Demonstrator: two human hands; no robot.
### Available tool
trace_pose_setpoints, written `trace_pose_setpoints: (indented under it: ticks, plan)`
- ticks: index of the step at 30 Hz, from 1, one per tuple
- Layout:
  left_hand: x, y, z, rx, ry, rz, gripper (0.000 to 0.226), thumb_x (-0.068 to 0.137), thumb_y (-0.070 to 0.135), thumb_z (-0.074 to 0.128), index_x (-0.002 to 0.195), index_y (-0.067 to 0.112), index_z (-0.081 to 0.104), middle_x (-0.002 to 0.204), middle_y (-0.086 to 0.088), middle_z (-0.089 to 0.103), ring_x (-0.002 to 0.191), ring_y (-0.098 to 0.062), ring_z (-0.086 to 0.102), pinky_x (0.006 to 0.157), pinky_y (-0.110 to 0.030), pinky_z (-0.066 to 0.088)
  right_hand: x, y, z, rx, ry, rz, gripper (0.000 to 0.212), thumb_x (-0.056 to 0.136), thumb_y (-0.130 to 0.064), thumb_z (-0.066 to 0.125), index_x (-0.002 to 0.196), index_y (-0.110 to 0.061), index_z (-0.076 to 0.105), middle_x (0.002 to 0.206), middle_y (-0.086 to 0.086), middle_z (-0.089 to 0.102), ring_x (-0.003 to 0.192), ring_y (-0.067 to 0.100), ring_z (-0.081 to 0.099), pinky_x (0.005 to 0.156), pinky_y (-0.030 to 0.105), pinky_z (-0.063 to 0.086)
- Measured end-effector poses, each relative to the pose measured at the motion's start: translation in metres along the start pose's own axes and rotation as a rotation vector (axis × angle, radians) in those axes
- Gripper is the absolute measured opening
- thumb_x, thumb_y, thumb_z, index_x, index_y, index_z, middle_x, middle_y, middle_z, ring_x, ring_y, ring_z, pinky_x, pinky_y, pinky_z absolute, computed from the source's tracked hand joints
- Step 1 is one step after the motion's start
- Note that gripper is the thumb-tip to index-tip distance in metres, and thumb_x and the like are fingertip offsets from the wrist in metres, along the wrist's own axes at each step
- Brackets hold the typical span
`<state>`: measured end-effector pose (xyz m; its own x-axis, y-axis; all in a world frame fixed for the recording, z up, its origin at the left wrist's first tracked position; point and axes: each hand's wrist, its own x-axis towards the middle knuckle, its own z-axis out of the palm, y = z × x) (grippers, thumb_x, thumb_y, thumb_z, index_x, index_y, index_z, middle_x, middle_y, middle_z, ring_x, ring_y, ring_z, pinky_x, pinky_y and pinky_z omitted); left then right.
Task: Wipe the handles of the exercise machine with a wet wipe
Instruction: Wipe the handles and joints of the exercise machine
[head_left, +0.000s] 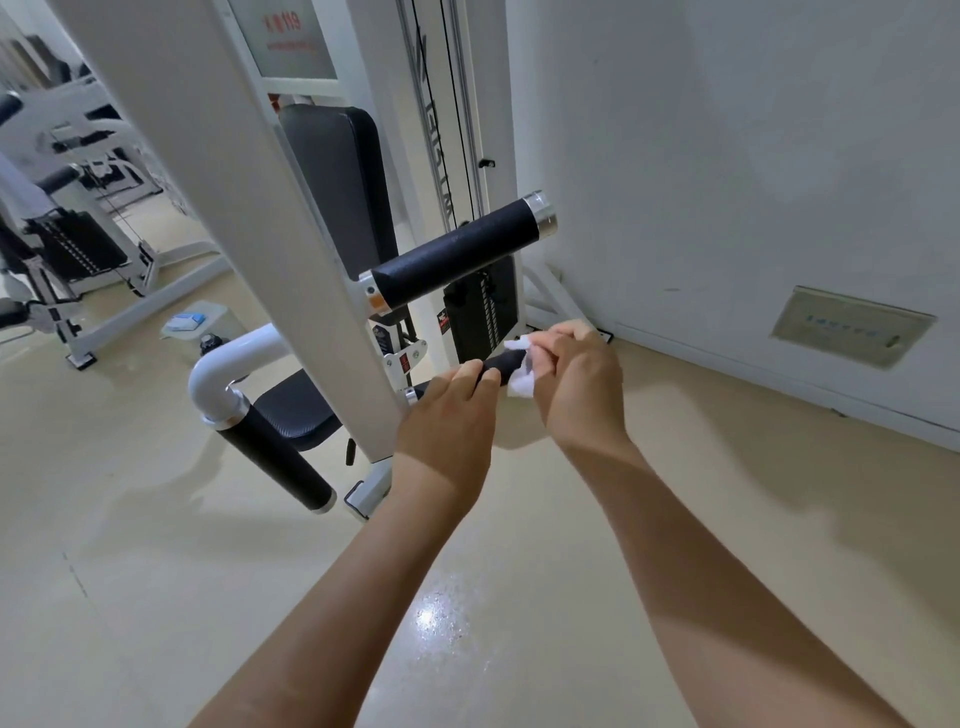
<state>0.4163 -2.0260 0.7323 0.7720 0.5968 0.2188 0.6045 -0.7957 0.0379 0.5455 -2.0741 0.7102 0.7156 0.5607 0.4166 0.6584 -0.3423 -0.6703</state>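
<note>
Head view: the left hand (447, 415) grip wraps the low black handle (501, 361), steadying it. The right hand (576, 384) grip pinches a soft, limp wet wipe (521, 384) around its end, likely best held bunched.

1. Glossy beige floor (156, 597) lies beneath the left hand (447, 415) and right hand (579, 384).
2. White exercise machine (234, 182) stands on it, its foot (366, 496) below the left hand.
3. Second machine (130, 270) stands well left of the left hand.
4. Blue-and-white packet (187, 322) sits low between the two machines.
</note>
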Motion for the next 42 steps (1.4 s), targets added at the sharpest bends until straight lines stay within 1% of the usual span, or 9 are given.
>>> trace_pose_setpoints:
  ticks: [3,6,9,13,17,22,35,38,42]
  plan:
    - [0.001,-0.004,0.002,-0.036,0.008,-0.012,0.055,0.095,0.008,0.042,0.146,0.023,0.029,0.153,0.004,0.031,0.139,-0.019,0.03,0.107,-0.031,0.032,-0.035,-0.005,0.018,0.288,0.211,0.155,0.011,0.089,-0.004,0.059,0.093,-0.004,0.07,0.093,0.01,0.063,0.077,0.023,0.061,0.077,0.014,0.041]
    - [0.002,-0.005,0.002,-0.046,0.02,-0.022,0.058,0.093,0.006,0.043,0.146,0.024,0.03,0.153,0.006,0.032,0.137,-0.017,0.031,0.108,-0.029,0.031,-0.044,-0.018,0.025,1.014,0.256,0.753,0.014,0.088,0.005,0.06,0.086,-0.007,0.067,0.085,0.005,0.065,0.073,0.015,0.066,0.071,0.024,0.057]
    - [-0.008,-0.004,-0.006,0.004,-0.02,-0.018,0.059,0.09,0.005,0.05,0.145,0.021,0.034,0.15,0.003,0.036,0.134,-0.019,0.035,0.106,-0.029,0.034,-0.034,-0.026,0.024,1.266,0.226,1.004,0.019,0.089,0.008,0.058,0.081,-0.009,0.061,0.089,0.009,0.064,0.079,0.018,0.064,0.076,0.027,0.057]
    - [-0.04,-0.016,-0.018,0.071,0.066,-0.031,0.05,0.074,0.006,0.064,0.123,0.014,0.061,0.095,-0.007,0.066,0.074,-0.028,0.061,0.052,-0.033,0.049,-0.03,-0.034,0.02,1.463,0.235,1.126,0.018,0.089,0.009,0.056,0.082,-0.007,0.057,0.087,0.013,0.063,0.075,0.021,0.064,0.079,0.034,0.058]
    - [-0.06,-0.034,-0.026,0.16,-0.025,-0.153,0.042,0.074,0.013,0.064,0.116,0.019,0.063,0.061,0.0,0.054,0.045,-0.025,0.051,0.037,-0.024,0.03,-0.026,-0.04,0.024,1.585,0.252,1.205,0.015,0.089,0.008,0.057,0.088,-0.007,0.058,0.086,0.012,0.061,0.066,0.017,0.061,0.062,0.024,0.056]
    - [-0.056,-0.048,-0.026,0.146,0.035,-0.099,0.052,0.069,0.012,0.067,0.12,0.022,0.063,0.06,0.0,0.051,0.051,-0.026,0.052,0.04,-0.025,0.026,-0.028,-0.05,0.042,1.606,0.123,1.184,0.027,0.089,0.008,0.056,0.113,-0.002,0.061,0.089,0.013,0.062,0.075,0.018,0.06,0.061,0.023,0.055]
    - [-0.045,-0.055,-0.021,0.164,0.189,-0.011,0.055,0.076,0.019,0.032,0.117,0.008,0.067,0.066,-0.006,0.066,0.049,-0.028,0.059,0.038,-0.024,0.032,-0.064,-0.066,0.046,1.383,-0.503,0.888,0.023,0.086,0.006,0.049,0.103,0.015,0.061,0.096,0.023,0.056,0.085,0.028,0.054,0.073,0.029,0.049]
    - [-0.045,-0.054,-0.02,0.105,0.202,-0.055,0.039,0.074,0.019,0.047,0.105,0.01,0.07,0.065,-0.005,0.065,0.052,-0.03,0.06,0.041,-0.024,0.034,-0.061,-0.068,0.021,1.042,-0.329,0.663,0.016,0.084,0.005,0.054,0.087,0.012,0.067,0.076,0.018,0.06,0.068,0.022,0.056,0.065,0.029,0.05]
    - [-0.046,-0.046,-0.013,-0.085,0.216,-0.163,0.018,0.073,0.007,0.065,0.091,0.011,0.066,0.059,-0.009,0.059,0.051,-0.034,0.056,0.044,-0.028,0.031,-0.048,-0.078,0.025,0.386,0.006,0.124,0.011,0.086,-0.012,0.065,0.084,-0.014,0.075,0.072,0.0,0.064,0.062,0.006,0.06,0.062,0.006,0.038]
